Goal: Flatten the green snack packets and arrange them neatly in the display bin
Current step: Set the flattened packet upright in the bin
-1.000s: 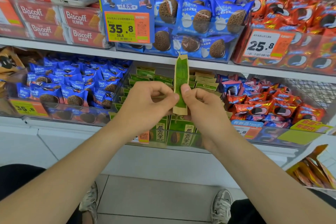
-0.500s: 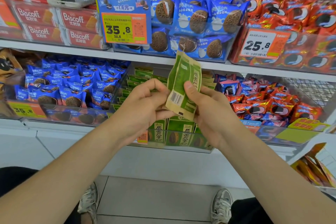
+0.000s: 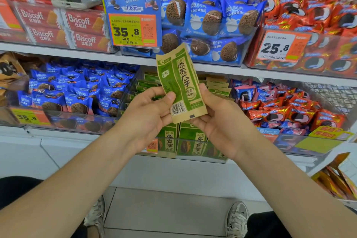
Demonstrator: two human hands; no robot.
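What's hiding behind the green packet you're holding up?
Behind the green packet sits the display bin of more green packets. Packet, left hand and right hand hide its middle.

the green packet [image 3: 179,83] hides much of the display bin [image 3: 173,155].

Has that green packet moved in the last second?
Yes. The packet has turned from edge-on to face-on, and its top now rises slightly above the shelf edge.
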